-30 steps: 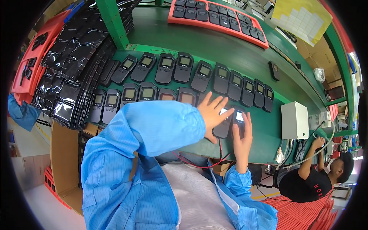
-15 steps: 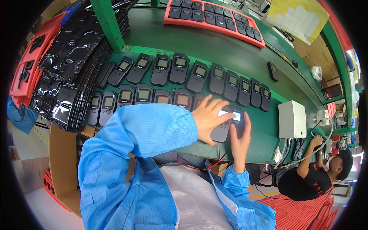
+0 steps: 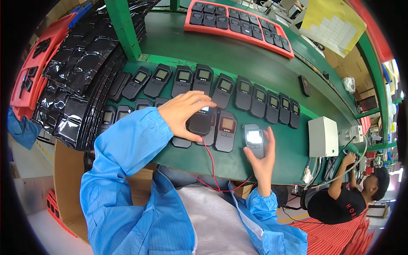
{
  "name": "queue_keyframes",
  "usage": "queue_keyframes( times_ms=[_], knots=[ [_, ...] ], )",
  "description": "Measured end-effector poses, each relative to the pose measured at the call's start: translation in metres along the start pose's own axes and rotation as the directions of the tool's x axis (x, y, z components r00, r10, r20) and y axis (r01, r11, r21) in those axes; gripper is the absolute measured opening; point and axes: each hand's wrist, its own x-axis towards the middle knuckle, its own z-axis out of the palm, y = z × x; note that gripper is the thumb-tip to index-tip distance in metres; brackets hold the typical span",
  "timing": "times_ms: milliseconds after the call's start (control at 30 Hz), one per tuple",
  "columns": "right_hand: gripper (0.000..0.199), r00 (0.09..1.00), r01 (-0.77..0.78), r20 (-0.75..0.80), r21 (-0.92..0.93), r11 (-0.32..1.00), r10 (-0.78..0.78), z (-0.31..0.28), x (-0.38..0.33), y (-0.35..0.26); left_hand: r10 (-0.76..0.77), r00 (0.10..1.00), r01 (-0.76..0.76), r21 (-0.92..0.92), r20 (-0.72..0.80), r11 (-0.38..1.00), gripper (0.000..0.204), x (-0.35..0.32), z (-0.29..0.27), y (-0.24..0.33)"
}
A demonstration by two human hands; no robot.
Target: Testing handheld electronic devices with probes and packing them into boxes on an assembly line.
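My left hand (image 3: 183, 114) is closed round the sides of a dark handheld electronic device (image 3: 199, 124), raised over the near row. Part of its lit screen shows beneath my fingers, and a red wire (image 3: 211, 159) runs from its lower end toward my lap. At the right, my right hand (image 3: 264, 161) has thumb and fingers about a second handheld device (image 3: 254, 140) with a bright white screen, at the bench surface. An unlit device with a brownish screen (image 3: 226, 131) lies between the hands. My left hand and sleeve hide part of the near row.
Two rows of similar devices (image 3: 244, 91) lie on the green bench (image 3: 289, 146). Behind them stands a red tray (image 3: 238, 34) of devices. Stacked black trays (image 3: 80, 63) rise at the left. A white box (image 3: 323, 137) with cables stands right; a co-worker (image 3: 340, 197) sits beyond.
My left hand has moved left, carrying a device with its red wire from beside the right-hand device to over the near row. The right-hand device is now fully visible, its screen brighter.
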Motion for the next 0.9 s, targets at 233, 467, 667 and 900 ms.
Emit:
queue_keyframes(
  times_ms=[233,467,667,900],
  knots=[
    [0.079,0.978,-0.126,0.163,-0.047,0.991,0.132,0.002,0.014,-0.016,0.011,0.998,-0.008,0.049,-0.059,0.999,0.091,-0.006,0.017,-0.013],
    [0.066,0.958,-0.156,0.258,0.113,0.981,0.122,-0.007,0.047,-0.034,-0.058,0.991,0.067,0.07,-0.121,0.995,0.091,-0.004,0.026,-0.017],
    [0.053,0.949,-0.237,0.3,0.487,0.84,0.094,0.039,0.112,-0.032,-0.16,0.974,0.18,0.117,-0.163,0.977,0.084,-0.001,0.031,-0.017],
    [0.046,0.959,-0.155,0.283,0.491,0.857,0.011,0.095,0.148,-0.014,-0.142,0.977,0.159,0.1,-0.157,0.982,0.071,-0.005,0.025,-0.017]
  ],
)
